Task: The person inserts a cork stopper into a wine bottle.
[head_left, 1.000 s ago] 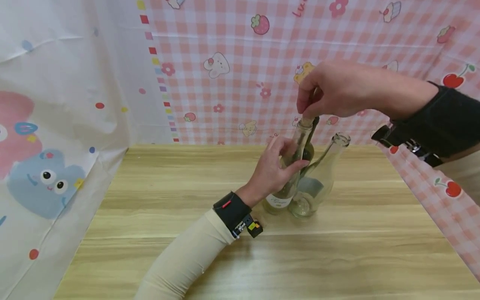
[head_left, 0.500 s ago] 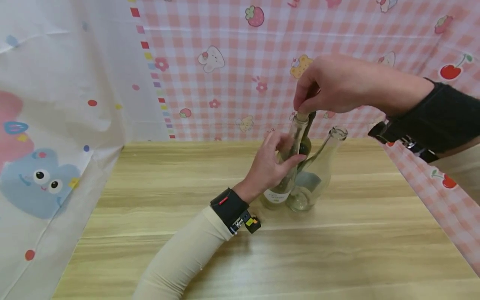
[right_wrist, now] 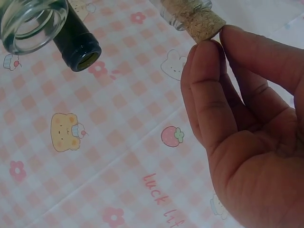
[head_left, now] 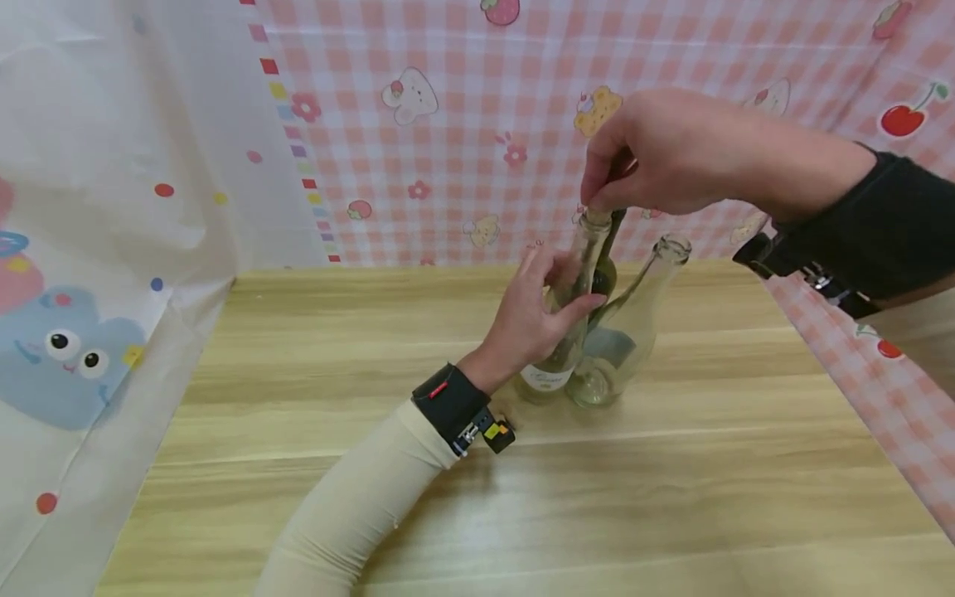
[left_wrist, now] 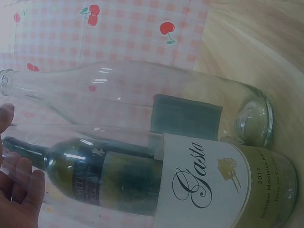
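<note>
A clear wine bottle with a white "Gasta" label (left_wrist: 204, 183) stands on the table, and my left hand (head_left: 525, 311) grips it around its upper body. In its mouth sits a cork (right_wrist: 205, 24), partly inside the neck and partly sticking out. My right hand (head_left: 671, 157) pinches the top of this cork between thumb and fingertips. Just right of the gripped bottle stands a second clear bottle (head_left: 634, 332), its mouth uncorked. Behind them is a dark green bottle (right_wrist: 78, 45), mostly hidden in the head view, its mouth also open.
The bottles stand on a wood-grain table (head_left: 671, 497). A pink checked cloth (head_left: 448, 166) hangs close behind them and along the right edge. On the left hangs a white cloth (head_left: 149, 124) with cartoon prints.
The head view has tilted slightly, so the scene sits higher or lower in it. Both hands keep their hold on the bottle and the cork, with little other visible movement.
</note>
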A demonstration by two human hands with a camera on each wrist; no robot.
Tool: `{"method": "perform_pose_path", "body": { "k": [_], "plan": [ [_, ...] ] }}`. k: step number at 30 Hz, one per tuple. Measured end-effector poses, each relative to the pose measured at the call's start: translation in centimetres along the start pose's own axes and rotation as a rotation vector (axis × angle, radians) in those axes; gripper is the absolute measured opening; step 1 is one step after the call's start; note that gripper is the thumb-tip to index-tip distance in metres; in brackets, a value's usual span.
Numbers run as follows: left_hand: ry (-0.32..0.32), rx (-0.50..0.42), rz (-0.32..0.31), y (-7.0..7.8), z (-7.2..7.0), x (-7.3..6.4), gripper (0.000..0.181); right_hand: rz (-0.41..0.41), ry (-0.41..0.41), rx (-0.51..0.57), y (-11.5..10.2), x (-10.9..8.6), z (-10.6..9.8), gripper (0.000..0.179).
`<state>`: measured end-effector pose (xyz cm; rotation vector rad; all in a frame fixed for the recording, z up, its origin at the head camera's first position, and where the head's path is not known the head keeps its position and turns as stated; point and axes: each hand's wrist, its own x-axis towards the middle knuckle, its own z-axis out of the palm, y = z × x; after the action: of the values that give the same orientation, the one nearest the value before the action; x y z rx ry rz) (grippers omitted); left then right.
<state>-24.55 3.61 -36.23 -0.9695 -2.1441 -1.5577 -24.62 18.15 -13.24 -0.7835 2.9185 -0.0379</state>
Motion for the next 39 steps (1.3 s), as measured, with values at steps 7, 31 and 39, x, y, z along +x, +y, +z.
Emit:
{"method": "perform_pose_path", "body": {
  "k": [7, 31, 39],
  "plan": [
    [0.006, 0.004, -0.025, 0.3, -0.2, -0.4, 0.042, -0.014, 0.029, 0.009, -0.7, -0.3, 0.1, 0.008],
    [0.008, 0.037, 0.001, 0.7, 0.1, -1.6, 0.037, -0.109, 0.625, 0.170, -1.8, -5.3, 4.0, 0.021],
    [0.010, 0.009, -0.033, 1.0, 0.2, -1.6, 0.035, -0.231, 1.118, 0.285, -2.9, -8.0, 7.5, 0.022]
  ]
}}
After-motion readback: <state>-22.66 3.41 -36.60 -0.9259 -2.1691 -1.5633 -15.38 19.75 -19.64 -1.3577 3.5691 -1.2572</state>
